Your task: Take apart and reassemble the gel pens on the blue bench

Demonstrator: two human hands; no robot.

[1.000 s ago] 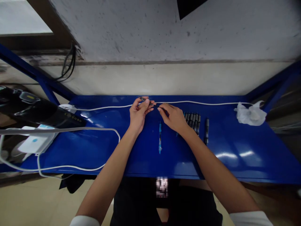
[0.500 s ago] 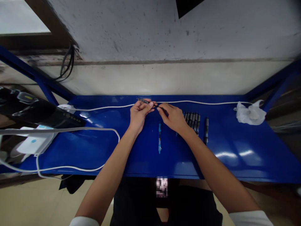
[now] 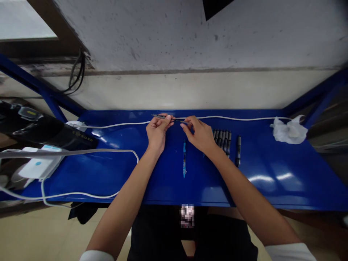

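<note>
Above the back of the blue table, my left hand [image 3: 157,132] is closed on a dark pen barrel [image 3: 158,116], its narrow tip pointing left. A thin dark pen refill [image 3: 178,120] runs from the barrel's right end to my right hand [image 3: 198,132], whose thumb and fingers pinch it. How far it sits inside the barrel is hidden by my left fingers. A blue pen [image 3: 184,159] lies upright in view on the table below my hands. Beside my right wrist is a row of several dark pens [image 3: 224,139], partly covered by it. One more dark pen [image 3: 238,150] lies apart, farther right.
A white cable [image 3: 233,118] crosses the table's back. A crumpled white plastic bag [image 3: 289,129] sits at the right. On the left are a large black cylindrical object [image 3: 54,127], a white power strip [image 3: 45,161] and looping cable [image 3: 81,194]. Blue frame bars [image 3: 51,101] rise at the sides.
My hands have moved slightly apart, and more of the thin refill shows between them. The barrel has shifted a little left. The pens on the table have not moved.
</note>
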